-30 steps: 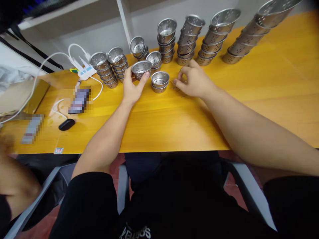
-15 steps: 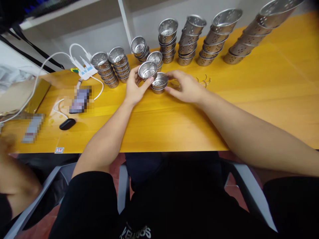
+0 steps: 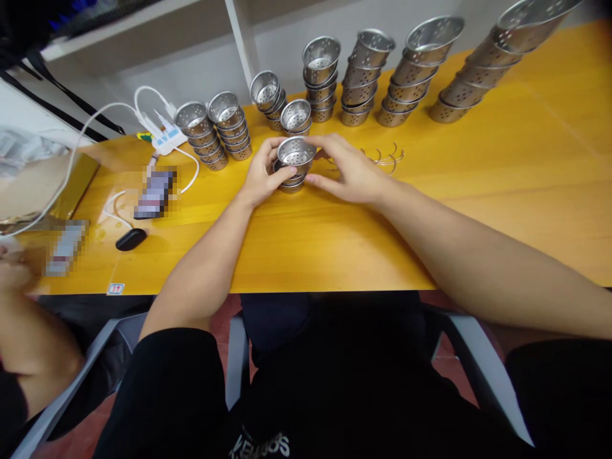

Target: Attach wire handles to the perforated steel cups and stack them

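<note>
Near the middle of the table, a perforated metal cup [image 3: 297, 155] sits on top of a short stack of similar cups [image 3: 292, 187]. My left hand [image 3: 264, 171] is closed on the upper cup, its thumb across the front and its fingers behind. From the right, my right hand [image 3: 351, 169] curls its fingers at the upper cup's rim, with the thumb against the lower part of the stack. Just behind stands another small stack of perforated cups [image 3: 296, 116]. Thin curved metal pieces [image 3: 389, 158] lie beyond my right hand.
Several taller cup stacks [image 3: 321, 80] line the back of the table [image 3: 335, 248], the rightmost one leaning. On the left are a white power strip [image 3: 169, 138] with cables, a phone [image 3: 155, 194] and a black oval object [image 3: 131, 240]. Another person's arm [image 3: 36, 338] is at far left.
The cup in my left hand has moved right and down onto the lower cups. Those lower cups have shifted slightly left and toward me, my right hand staying beside them.
</note>
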Demonstrator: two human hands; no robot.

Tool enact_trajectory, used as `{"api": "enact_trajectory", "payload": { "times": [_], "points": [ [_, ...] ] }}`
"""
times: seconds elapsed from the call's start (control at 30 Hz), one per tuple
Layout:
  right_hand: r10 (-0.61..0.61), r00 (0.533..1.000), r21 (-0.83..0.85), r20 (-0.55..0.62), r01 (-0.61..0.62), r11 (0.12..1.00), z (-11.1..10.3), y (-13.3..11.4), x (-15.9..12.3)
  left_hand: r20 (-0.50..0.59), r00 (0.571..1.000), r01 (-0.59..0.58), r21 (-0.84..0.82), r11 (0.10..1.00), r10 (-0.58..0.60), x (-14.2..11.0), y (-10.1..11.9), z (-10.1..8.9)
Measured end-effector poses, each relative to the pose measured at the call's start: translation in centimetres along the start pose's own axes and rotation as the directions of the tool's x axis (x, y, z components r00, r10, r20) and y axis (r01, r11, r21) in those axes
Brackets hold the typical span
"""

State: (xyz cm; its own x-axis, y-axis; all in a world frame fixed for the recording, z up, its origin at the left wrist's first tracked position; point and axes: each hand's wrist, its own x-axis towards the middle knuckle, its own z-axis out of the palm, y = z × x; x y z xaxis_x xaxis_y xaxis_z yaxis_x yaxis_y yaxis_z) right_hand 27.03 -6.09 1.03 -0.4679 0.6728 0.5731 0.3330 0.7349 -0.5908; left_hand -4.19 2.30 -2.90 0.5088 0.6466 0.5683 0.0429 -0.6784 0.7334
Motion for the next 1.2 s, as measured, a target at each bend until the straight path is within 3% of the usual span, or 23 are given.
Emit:
{"api": "enact_trajectory", "payload": {
  "times": [0.23, 0.5, 0.77, 1.2],
  "points": [
    [0.013, 0.997, -0.059, -0.071, -0.017, 0.998, -0.3, -0.6, 0.1, 0.061, 0.998, -0.025, 0.157, 0.987, 0.015, -0.7, 0.2, 0.9],
    [0.048, 0.997, -0.076, -0.060, -0.053, 0.996, -0.4, -1.4, 0.2, 0.019, 0.999, 0.031, 0.276, 0.961, -0.038, -1.1, -0.8, 0.8],
    [0.043, 0.999, -0.077, -0.010, -0.043, 0.996, -0.2, -1.4, 0.2, 0.098, 0.995, -0.004, 0.173, 0.985, -0.013, -0.7, 0.4, 1.2],
    [-0.019, 1.000, -0.013, 0.023, 0.019, 1.000, 0.3, -1.7, 0.2, 0.115, 0.992, -0.067, 0.148, 0.987, 0.051, -0.3, -1.2, 1.1]
  ]
}}
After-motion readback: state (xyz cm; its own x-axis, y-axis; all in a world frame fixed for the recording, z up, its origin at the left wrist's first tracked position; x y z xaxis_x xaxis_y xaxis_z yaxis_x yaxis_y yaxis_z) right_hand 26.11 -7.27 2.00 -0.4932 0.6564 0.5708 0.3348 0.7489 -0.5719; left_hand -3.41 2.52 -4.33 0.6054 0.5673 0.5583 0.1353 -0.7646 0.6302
